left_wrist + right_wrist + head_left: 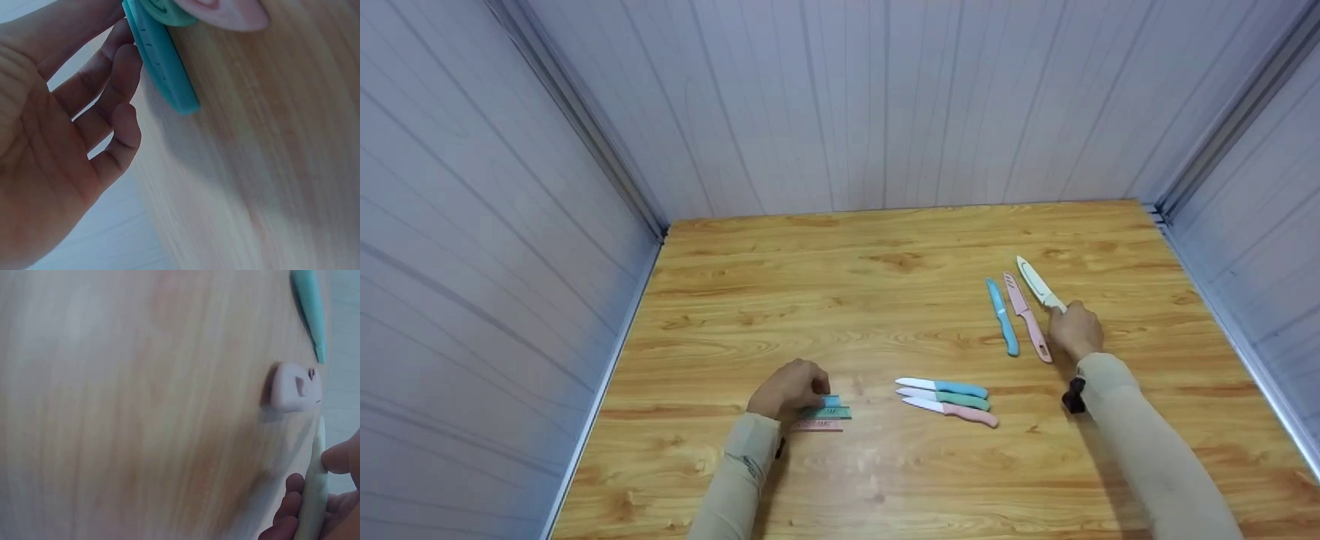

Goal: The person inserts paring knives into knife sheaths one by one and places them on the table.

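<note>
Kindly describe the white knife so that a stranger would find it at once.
On the right side of the wooden table, find the person's right hand. It grips the white knife, beside a pink knife and then a blue knife; only this one is white from tip to handle.

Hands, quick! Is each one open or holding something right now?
Left hand: closed, pinching the blue knife cover.
Right hand: closed, holding the white knife by its handle.
</note>
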Tool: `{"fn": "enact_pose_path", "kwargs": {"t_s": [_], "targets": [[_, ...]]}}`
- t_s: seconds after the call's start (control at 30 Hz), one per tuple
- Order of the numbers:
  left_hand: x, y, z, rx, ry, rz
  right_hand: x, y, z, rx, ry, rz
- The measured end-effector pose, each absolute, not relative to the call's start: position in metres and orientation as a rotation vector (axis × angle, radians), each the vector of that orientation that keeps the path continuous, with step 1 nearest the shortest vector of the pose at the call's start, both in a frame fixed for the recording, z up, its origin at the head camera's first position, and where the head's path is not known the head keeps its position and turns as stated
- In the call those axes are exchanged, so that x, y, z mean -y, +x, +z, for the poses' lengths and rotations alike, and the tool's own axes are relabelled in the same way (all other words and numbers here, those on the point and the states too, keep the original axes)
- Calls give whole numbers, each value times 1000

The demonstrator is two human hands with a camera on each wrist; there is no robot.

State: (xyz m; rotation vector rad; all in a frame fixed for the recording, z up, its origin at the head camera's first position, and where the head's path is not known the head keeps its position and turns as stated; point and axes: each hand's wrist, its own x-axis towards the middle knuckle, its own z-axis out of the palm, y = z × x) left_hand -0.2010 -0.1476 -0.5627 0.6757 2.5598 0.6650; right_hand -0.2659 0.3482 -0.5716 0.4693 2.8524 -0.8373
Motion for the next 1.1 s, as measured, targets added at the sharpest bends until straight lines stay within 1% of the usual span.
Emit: {"fn": "enact_pose_path", "kwargs": {"t_s": [0.33,0.8,1.1], "targets": [[145,-199,-564,-2554,613,680,-350,-265,-577,-2854,495,-817],[147,-198,-565,-2555,616,695,-347,-261,-577,-2926,300,-650],[147,-204,-552,-2563,591,732,-347,-261,-576,-2909,318,-606]]}}
